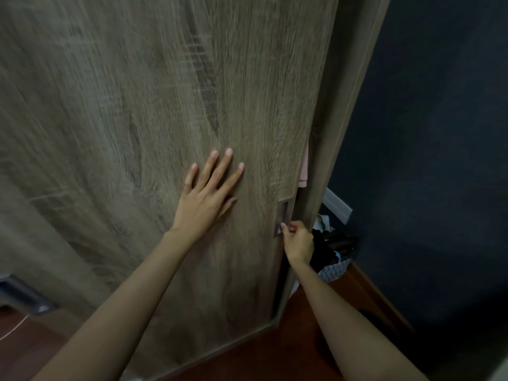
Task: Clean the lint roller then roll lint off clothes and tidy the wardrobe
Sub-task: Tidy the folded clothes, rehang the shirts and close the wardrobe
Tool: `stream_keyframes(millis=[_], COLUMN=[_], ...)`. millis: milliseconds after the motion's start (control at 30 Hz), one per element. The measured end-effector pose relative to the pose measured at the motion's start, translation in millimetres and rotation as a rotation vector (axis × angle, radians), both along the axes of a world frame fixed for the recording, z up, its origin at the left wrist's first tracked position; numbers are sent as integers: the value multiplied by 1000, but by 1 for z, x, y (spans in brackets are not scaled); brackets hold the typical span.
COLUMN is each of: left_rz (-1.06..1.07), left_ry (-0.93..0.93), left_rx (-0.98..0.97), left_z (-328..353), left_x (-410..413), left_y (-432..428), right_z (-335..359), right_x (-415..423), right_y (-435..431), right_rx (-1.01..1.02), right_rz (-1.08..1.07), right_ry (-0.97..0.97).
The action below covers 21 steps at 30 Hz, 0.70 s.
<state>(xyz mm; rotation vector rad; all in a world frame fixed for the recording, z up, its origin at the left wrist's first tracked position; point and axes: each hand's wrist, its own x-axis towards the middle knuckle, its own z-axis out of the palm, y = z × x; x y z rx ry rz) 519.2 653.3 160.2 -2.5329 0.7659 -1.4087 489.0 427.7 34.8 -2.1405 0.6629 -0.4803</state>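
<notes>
A grey-brown wood-grain wardrobe sliding door [143, 111] fills most of the view. My left hand [209, 193] presses flat on it, fingers spread and straight. My right hand [298, 240] has its fingers curled into the recessed metal handle [283, 217] near the door's right edge. A narrow gap stays between the door and the wardrobe's side frame [346, 105], and a strip of pink cloth [304, 169] shows in it. The lint roller is not in view.
A dark blue wall [428, 149] stands at the right. A patterned basket [335, 269] holding dark clothes sits on the red-brown wooden floor [275, 350] by the wardrobe's corner. A grey object [19, 295] lies at the lower left.
</notes>
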Motion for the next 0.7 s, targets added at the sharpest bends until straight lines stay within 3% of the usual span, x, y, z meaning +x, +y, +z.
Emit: stream_keyframes(millis=[233,400,500,700], left_rz=[-2,-6,-6,4], left_ry=[36,17,18,9], left_rx=[14,29,42,56], left_z=[0,1,2,2], left_x=[3,7,7,8], left_y=[-23,-33,-38,-46], right_z=[1,3,0,-9], right_x=[2,3,7,12], right_y=[-24,-32,-43,-67], right_rx=[-5,79,115,-22], right_rz=[-118,-232,-156,-4], right_ry=[52,-59,-54,-3])
